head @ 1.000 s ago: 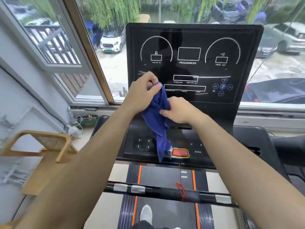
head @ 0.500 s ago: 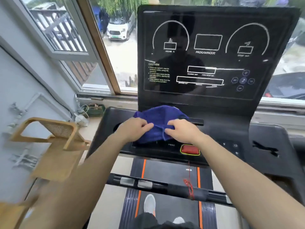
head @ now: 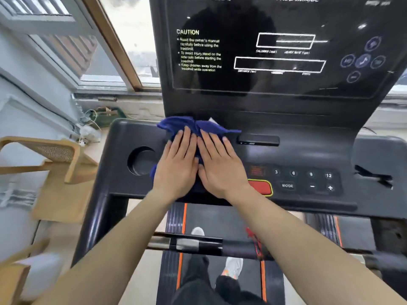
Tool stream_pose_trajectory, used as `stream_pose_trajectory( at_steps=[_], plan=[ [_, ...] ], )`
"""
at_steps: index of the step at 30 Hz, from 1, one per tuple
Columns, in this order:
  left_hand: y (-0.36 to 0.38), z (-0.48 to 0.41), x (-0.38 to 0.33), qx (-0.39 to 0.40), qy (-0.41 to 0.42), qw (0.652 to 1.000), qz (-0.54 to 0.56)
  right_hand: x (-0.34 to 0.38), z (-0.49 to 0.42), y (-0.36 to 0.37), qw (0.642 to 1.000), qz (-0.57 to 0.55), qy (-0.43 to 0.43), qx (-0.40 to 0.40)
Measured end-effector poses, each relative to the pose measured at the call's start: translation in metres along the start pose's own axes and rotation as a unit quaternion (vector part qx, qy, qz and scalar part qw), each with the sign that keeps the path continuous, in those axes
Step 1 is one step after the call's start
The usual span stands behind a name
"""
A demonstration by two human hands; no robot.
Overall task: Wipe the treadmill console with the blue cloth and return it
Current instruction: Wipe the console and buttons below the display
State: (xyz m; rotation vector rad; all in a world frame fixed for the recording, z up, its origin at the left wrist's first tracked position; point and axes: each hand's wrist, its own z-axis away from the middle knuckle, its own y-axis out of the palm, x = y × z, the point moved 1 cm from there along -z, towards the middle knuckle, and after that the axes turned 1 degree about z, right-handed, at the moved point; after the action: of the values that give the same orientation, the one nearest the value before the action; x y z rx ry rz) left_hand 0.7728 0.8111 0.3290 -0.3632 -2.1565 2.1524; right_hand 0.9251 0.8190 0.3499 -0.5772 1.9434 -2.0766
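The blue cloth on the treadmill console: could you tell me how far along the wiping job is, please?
Done: cannot be judged. In hand: left hand and right hand press the blue cloth flat on the treadmill console. Left: wiping near the number buttons, returning the cloth.

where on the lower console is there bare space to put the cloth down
Bare black console deck runs right of the right hand, between the small black slot and the number keys. The round cup recess is empty. The middle is crowded: both flat hands press the blue cloth.

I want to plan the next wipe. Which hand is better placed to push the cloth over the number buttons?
Probably the right hand: it lies flat on the blue cloth nearest the number buttons.
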Motion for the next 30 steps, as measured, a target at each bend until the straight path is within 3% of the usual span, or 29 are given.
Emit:
stream_pose_trajectory(
  at_steps=[5,12,15,19,22,26,30],
  plan=[
    [0.011,0.018,-0.049,0.054,0.071,0.996,-0.01,-0.018,0.064,0.008,0.997,0.019,0.078,0.017],
    [-0.012,0.049,0.007,0.055,-0.01,0.998,-0.03,0.034,0.028,0.008,0.998,-0.032,-0.03,0.034],
    [-0.011,0.034,-0.006,0.046,-0.037,0.998,-0.02,0.02,0.025,0.004,0.999,-0.015,-0.004,0.044],
    [-0.002,0.032,-0.055,0.061,0.04,0.997,-0.018,-0.007,0.074,0.005,0.998,-0.011,0.068,0.003],
    [-0.001,0.053,-0.06,0.077,0.076,0.994,-0.026,-0.003,0.097,0.01,0.999,-0.02,0.049,-0.004],
    [-0.003,0.08,-0.041,0.065,0.001,0.997,-0.045,0.023,0.092,0.012,0.999,-0.014,-0.03,0.012],
    [-0.003,0.065,-0.068,0.067,-0.002,0.997,-0.042,0.002,0.095,0.007,1.0,0.014,0.015,0.0]
  ],
)
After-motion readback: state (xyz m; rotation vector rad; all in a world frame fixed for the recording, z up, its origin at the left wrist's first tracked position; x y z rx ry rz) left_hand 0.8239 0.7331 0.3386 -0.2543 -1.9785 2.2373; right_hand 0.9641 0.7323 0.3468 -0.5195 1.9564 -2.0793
